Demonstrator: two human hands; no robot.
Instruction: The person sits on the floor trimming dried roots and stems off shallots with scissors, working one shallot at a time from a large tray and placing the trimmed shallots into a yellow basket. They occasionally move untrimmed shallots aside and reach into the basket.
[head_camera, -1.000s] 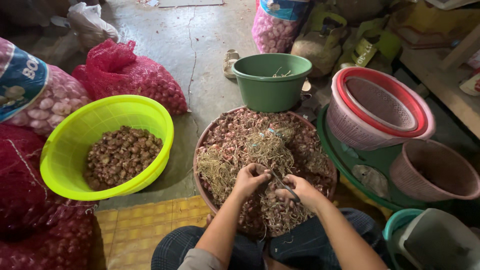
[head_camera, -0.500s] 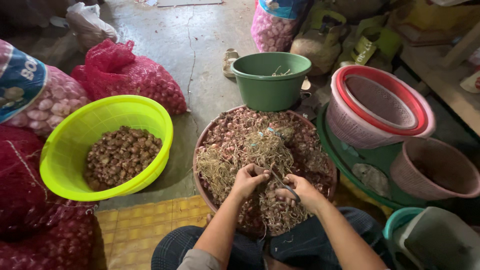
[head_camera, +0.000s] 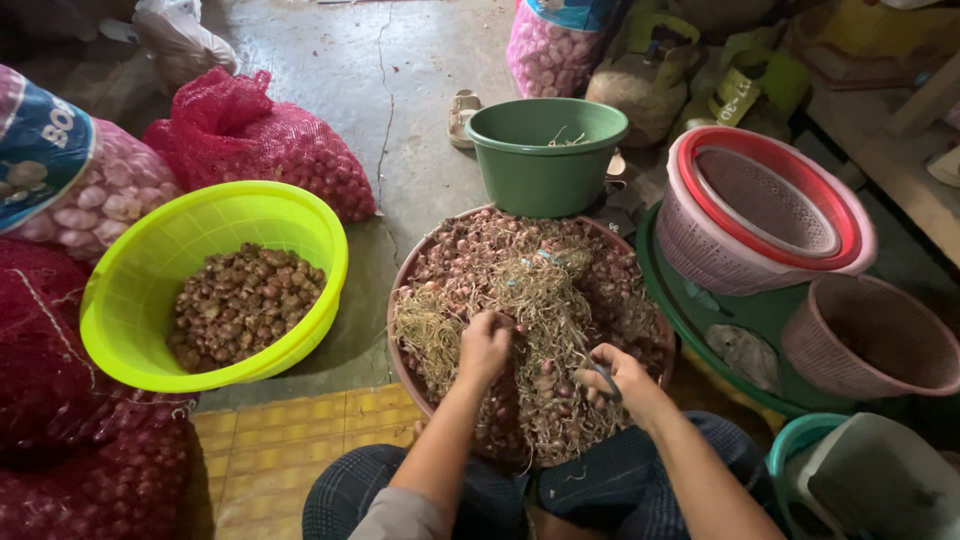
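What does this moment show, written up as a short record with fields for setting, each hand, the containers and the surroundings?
setting: a person seated on a concrete floor, seen from above
left hand: closed around a bunch of stringy roots in the wide basin of shallots
right hand: holds a small dark tool, apparently scissors, over the same basin
left of basin: yellow-green basket part-filled with trimmed bulbs
behind basin: green bucket
right: stacked pink and red baskets
surroundings: red mesh sacks

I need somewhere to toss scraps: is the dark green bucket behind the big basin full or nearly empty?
Nearly empty: the green bucket stands upright, its inner wall bare almost to the bottom, with only a few dry strands inside.
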